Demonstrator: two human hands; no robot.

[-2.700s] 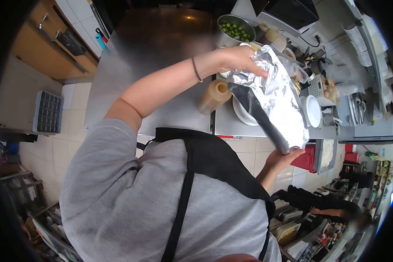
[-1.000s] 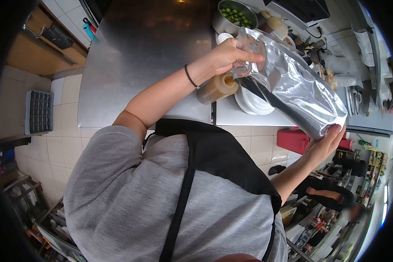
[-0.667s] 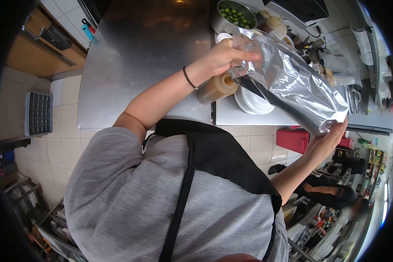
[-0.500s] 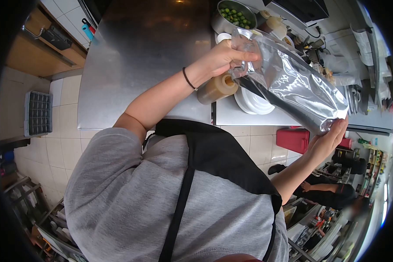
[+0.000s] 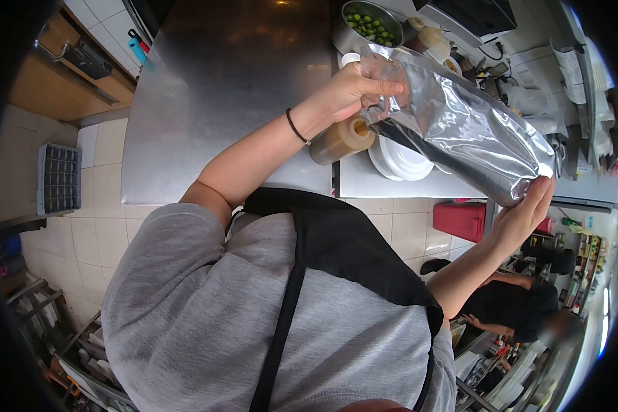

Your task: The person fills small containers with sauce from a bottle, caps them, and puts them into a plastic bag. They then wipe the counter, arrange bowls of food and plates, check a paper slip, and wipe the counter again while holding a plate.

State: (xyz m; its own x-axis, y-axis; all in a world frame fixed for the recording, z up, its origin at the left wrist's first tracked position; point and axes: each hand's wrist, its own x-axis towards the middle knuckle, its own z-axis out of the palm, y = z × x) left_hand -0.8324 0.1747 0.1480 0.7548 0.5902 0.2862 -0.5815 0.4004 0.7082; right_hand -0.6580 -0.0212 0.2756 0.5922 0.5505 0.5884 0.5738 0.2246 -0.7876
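Across the far side I saw the steel counter filling most of the view, with a grey crate on the tiled floor to its left. Above the counter's near right edge hung the silver foil pouch, off the surface and slanting from far left down to near right. Under it sat a stack of white plates. A metal bowl of small green pieces stood farther back, and a tan squeeze bottle lay just left of the plates. My left hand was clamped on the pouch's upper end, fingers folded over the foil. My right hand cupped the lower corner, fingers curled against it.
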